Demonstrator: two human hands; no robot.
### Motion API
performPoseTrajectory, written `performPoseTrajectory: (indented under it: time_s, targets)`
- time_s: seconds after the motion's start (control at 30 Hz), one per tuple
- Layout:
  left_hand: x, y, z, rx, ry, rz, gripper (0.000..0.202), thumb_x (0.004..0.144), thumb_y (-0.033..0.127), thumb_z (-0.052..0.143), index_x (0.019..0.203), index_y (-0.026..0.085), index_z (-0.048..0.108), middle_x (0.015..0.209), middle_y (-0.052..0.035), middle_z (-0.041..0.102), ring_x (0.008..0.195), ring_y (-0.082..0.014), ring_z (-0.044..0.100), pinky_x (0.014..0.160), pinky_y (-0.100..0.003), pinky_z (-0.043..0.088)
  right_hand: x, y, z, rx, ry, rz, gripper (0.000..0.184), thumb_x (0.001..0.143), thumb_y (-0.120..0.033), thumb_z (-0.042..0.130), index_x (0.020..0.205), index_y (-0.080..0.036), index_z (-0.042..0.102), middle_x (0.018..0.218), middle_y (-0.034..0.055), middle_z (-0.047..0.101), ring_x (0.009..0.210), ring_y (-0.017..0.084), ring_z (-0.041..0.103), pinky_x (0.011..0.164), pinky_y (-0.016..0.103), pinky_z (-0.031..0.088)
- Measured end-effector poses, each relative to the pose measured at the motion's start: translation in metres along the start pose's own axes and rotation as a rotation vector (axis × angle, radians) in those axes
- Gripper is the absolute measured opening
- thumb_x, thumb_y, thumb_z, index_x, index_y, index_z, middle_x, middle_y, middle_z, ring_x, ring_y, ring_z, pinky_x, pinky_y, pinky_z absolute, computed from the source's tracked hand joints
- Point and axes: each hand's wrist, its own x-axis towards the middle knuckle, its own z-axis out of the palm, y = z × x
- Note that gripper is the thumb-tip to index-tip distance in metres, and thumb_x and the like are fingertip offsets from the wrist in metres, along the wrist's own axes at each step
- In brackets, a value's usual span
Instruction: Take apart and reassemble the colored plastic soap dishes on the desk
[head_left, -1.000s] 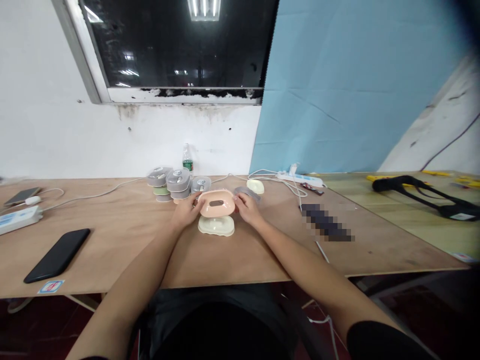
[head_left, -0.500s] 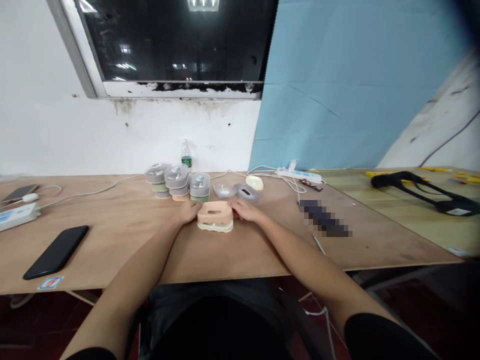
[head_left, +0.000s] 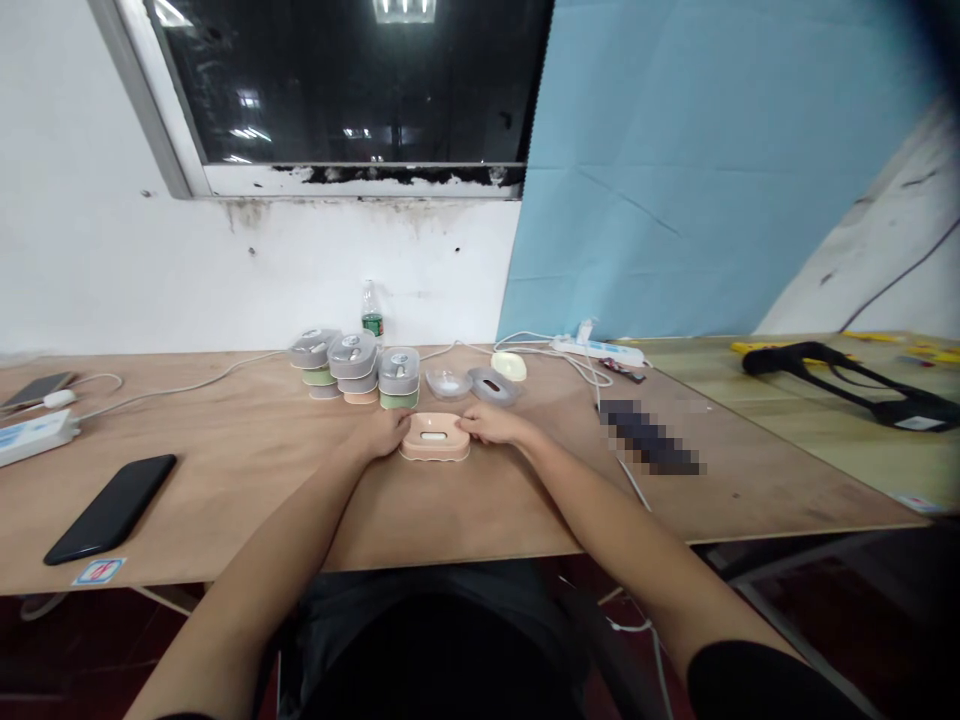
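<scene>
A peach plastic soap dish [head_left: 435, 437] with a slot in its top sits flat on the wooden table, seated on a cream base [head_left: 434, 456]. My left hand [head_left: 382, 433] grips its left end, and my right hand [head_left: 491, 424] holds its right end. Just behind it stand several stacked soap dishes with grey lids [head_left: 352, 365]. A clear dish [head_left: 448, 384], a grey slotted piece [head_left: 493, 386] and a cream piece [head_left: 508, 366] lie beyond my right hand, not touching it.
A plastic water bottle [head_left: 370, 311] stands at the wall. A black phone [head_left: 110, 509] lies at the left, near a power strip [head_left: 34, 437]. Another power strip [head_left: 596, 351] and cables lie at the back. A pixelated object [head_left: 649, 436] lies to the right.
The peach dish has come down from its raised, tilted position and now sits flat on the cream base. Both hands have moved in and down with it.
</scene>
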Motion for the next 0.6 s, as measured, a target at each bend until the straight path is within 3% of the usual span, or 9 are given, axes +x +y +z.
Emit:
performPoseTrajectory:
  time_s: [0.1, 0.17, 0.27, 0.33, 0.4, 0.5, 0.6]
  targets:
    - [0.000, 0.002, 0.000, 0.025, -0.005, -0.003, 0.040, 0.093, 0.034, 0.033, 0.117, 0.023, 0.063, 0.113, -0.0055, 0.068, 0.100, -0.0220, 0.063, 0.085, -0.030, 0.047, 0.001, 0.000, 0.002, -0.003, -0.012, 0.013, 0.041, 0.083, -0.051, 0.048, 0.059, -0.018, 0.048, 0.044, -0.0034, 0.047, 0.043, 0.010, 0.041, 0.047, 0.023, 0.028]
    - [0.001, 0.001, 0.000, 0.029, -0.011, -0.023, 0.039, 0.092, 0.033, 0.034, 0.116, 0.023, 0.063, 0.112, -0.0052, 0.069, 0.099, -0.0214, 0.063, 0.085, -0.030, 0.047, 0.005, 0.002, 0.004, -0.026, 0.062, -0.033, 0.041, 0.082, -0.051, 0.049, 0.057, -0.018, 0.047, 0.046, -0.0031, 0.048, 0.046, 0.010, 0.040, 0.048, 0.023, 0.027]
    - [0.004, -0.002, 0.002, 0.039, 0.001, -0.077, 0.037, 0.091, 0.033, 0.036, 0.114, 0.023, 0.063, 0.109, -0.0054, 0.069, 0.097, -0.0215, 0.064, 0.083, -0.029, 0.047, 0.011, 0.009, 0.002, -0.098, 0.385, -0.104, 0.042, 0.079, -0.051, 0.053, 0.054, -0.018, 0.045, 0.052, -0.0022, 0.048, 0.052, 0.010, 0.040, 0.051, 0.023, 0.025]
    - [0.005, -0.006, 0.003, 0.039, 0.022, -0.099, 0.037, 0.090, 0.033, 0.037, 0.114, 0.022, 0.064, 0.108, -0.0060, 0.070, 0.096, -0.0223, 0.064, 0.082, -0.030, 0.047, 0.013, 0.018, -0.004, -0.110, 0.619, -0.068, 0.040, 0.081, -0.051, 0.052, 0.058, -0.018, 0.049, 0.057, -0.0010, 0.051, 0.055, 0.011, 0.043, 0.052, 0.023, 0.026]
    - [0.005, -0.010, 0.003, 0.034, 0.048, -0.109, 0.038, 0.090, 0.034, 0.038, 0.114, 0.022, 0.064, 0.110, -0.0070, 0.069, 0.098, -0.0237, 0.063, 0.083, -0.032, 0.047, 0.014, 0.029, -0.013, -0.104, 0.773, 0.006, 0.035, 0.083, -0.049, 0.050, 0.067, -0.018, 0.056, 0.064, 0.0004, 0.057, 0.060, 0.013, 0.048, 0.055, 0.024, 0.031]
    - [0.006, -0.015, 0.002, 0.031, 0.076, -0.121, 0.038, 0.088, 0.032, 0.040, 0.115, 0.021, 0.064, 0.110, -0.0084, 0.069, 0.099, -0.0255, 0.063, 0.083, -0.033, 0.047, 0.014, 0.050, -0.024, -0.162, 0.870, 0.062, 0.028, 0.082, -0.044, 0.054, 0.089, -0.019, 0.064, 0.085, 0.0042, 0.065, 0.076, 0.017, 0.056, 0.068, 0.026, 0.040]
    - [0.006, -0.017, 0.001, 0.027, 0.081, -0.130, 0.037, 0.086, 0.031, 0.042, 0.113, 0.021, 0.065, 0.108, -0.0087, 0.069, 0.097, -0.0253, 0.063, 0.081, -0.032, 0.047, 0.017, 0.067, -0.026, -0.279, 0.838, 0.090, 0.039, 0.078, -0.043, 0.061, 0.109, -0.019, 0.064, 0.109, 0.0112, 0.062, 0.099, 0.023, 0.055, 0.085, 0.032, 0.041]
